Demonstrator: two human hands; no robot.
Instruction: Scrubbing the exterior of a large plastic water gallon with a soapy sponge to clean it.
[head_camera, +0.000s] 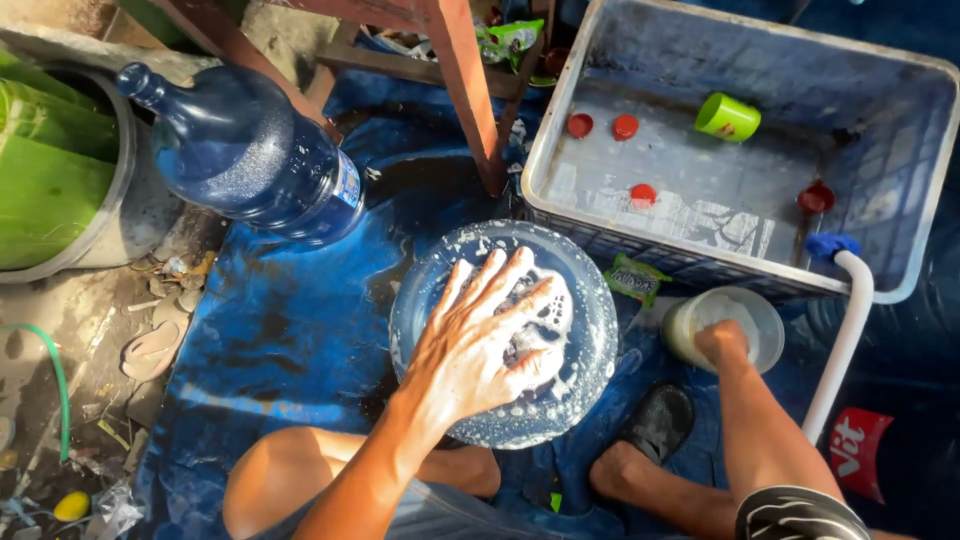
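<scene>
While left hand (480, 345) lies flat, fingers spread, on soapy bottom of big blue water jug (505, 335) at frame centre, holding nothing, right hand (722, 342) dips into small white tub (725, 328) right of jug; grip hidden. Judgement: press evenly, scrub foam in circles, steady jug with knees. Grey crate (745, 150) upper right, second jug (245, 150) upper left.
</scene>
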